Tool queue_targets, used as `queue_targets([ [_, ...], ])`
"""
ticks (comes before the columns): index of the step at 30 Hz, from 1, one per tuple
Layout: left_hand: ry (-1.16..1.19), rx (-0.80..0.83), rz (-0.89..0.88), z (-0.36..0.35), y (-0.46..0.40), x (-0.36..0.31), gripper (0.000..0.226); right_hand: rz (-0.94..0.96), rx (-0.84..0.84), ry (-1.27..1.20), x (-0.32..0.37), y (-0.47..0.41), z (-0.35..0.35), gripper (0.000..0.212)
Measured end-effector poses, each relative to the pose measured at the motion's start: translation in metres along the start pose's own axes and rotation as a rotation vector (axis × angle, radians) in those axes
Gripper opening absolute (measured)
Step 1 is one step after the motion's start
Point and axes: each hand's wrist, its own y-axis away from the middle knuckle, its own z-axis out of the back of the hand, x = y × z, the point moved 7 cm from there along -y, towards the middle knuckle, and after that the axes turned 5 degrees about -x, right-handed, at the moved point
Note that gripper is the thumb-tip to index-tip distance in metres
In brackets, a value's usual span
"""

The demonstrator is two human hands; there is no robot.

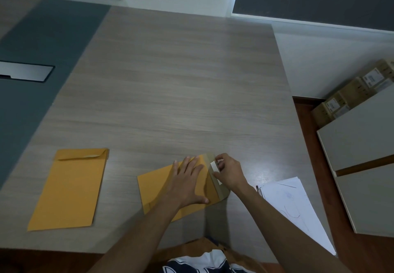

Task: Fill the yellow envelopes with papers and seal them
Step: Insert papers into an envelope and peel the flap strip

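Observation:
A yellow envelope (pixel 157 187) lies slanted on the table in front of me, its flap (pixel 217 179) open toward the right. My left hand (pixel 187 181) presses flat on the envelope's body, fingers spread. My right hand (pixel 229 171) pinches a white strip (pixel 213 167) on the flap between thumb and fingers. A second yellow envelope (pixel 70 189) lies flat to the left, flap folded down at its far end. A stack of white papers (pixel 292 204) sits at the right near the table's edge.
The wooden table (pixel 181 91) stretches away from me. A pen or clip (pixel 259 190) lies at the papers' left edge. Beyond the right edge stand grey cabinets (pixel 366 155) and cardboard boxes (pixel 351 93). A grey panel (pixel 25 71) lies at the far left.

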Motion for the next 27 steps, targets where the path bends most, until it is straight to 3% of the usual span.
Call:
queue_targets([
  [16,-0.023,0.004,0.004,0.002,0.000,0.001,0.117,-0.320,-0.123,-0.350,-0.029,0.001,0.023,0.014],
  [20,-0.045,-0.035,0.063,0.007,-0.004,0.002,0.113,-0.336,-0.221,-0.331,-0.037,-0.007,0.043,0.010],
  [27,-0.084,-0.153,0.216,0.024,-0.013,0.013,0.087,-0.376,-0.307,-0.216,-0.060,-0.030,0.077,0.020],
])
